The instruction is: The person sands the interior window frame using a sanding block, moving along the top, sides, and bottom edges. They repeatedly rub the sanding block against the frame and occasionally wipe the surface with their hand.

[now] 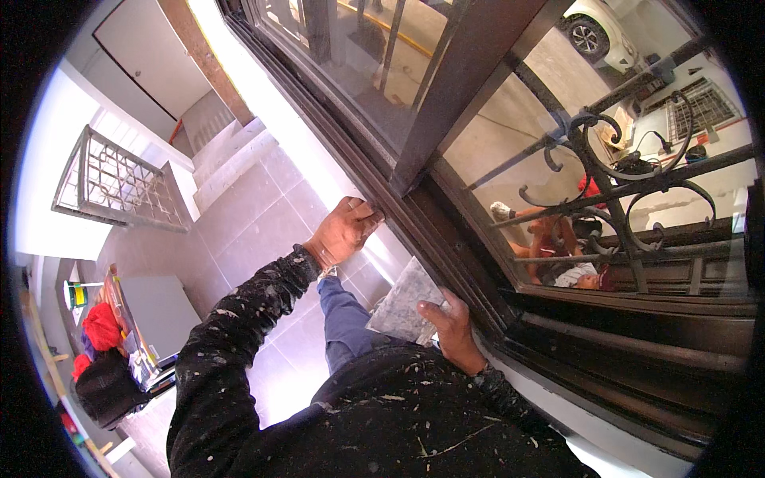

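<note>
My left hand (346, 232) reaches out with its fingers curled, fingertips at the white wall edge (378, 244) beside the dark window frame (358, 143). Whether anything is pinched under those fingers is hidden. In my right hand (455, 331), close to my body, is a flat grey plate (406, 302) with white smears, the thumb lying on top of it. That hand is right beside the lower part of the frame. Both sleeves and the front of my black top (394, 406) are spotted with pale paint-like flecks.
Scrolled iron bars (618, 173) stand behind the glass. Past them are a seated person (556, 251) and a white car (603, 42). To the left, a metal grille (128, 179) projects from the wall. A grey-topped table (161, 316) has a black backpack (110, 388) beside it.
</note>
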The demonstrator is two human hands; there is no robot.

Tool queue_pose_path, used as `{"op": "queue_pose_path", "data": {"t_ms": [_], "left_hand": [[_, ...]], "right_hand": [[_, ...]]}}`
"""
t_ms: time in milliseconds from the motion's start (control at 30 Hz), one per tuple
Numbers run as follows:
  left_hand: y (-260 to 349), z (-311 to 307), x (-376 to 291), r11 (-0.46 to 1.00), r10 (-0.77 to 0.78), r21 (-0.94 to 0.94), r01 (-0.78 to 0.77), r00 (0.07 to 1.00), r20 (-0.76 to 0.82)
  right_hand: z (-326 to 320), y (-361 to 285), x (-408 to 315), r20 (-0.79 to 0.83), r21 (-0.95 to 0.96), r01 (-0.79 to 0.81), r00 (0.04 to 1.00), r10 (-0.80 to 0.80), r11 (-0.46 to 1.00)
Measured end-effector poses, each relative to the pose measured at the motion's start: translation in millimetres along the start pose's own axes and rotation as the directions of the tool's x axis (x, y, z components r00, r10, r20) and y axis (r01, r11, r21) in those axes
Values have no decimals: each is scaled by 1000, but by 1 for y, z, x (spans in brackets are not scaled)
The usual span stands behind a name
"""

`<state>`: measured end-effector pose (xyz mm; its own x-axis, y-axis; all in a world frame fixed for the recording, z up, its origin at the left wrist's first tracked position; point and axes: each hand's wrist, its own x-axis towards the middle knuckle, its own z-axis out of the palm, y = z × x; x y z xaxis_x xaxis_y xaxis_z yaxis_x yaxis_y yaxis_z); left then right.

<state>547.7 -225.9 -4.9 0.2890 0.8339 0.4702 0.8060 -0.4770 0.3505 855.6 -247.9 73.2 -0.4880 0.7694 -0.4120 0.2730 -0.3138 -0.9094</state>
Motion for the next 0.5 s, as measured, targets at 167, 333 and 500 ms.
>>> {"op": "queue_pose_path", "data": {"t_ms": [167,333,500], "left_hand": [[27,7,-4,936,-329,51,347,919,-217],[55,21,5,800,-446,323,506,861,-245],[45,2,9,891,-260,380,249,965,-24]], "right_hand": [[1,1,1,-12,78,-12,1000,13,997],[-2,3,0,-17,28,-47,999,47,998],[-1,-1,0,-10,115,-30,999,31,993]]}}
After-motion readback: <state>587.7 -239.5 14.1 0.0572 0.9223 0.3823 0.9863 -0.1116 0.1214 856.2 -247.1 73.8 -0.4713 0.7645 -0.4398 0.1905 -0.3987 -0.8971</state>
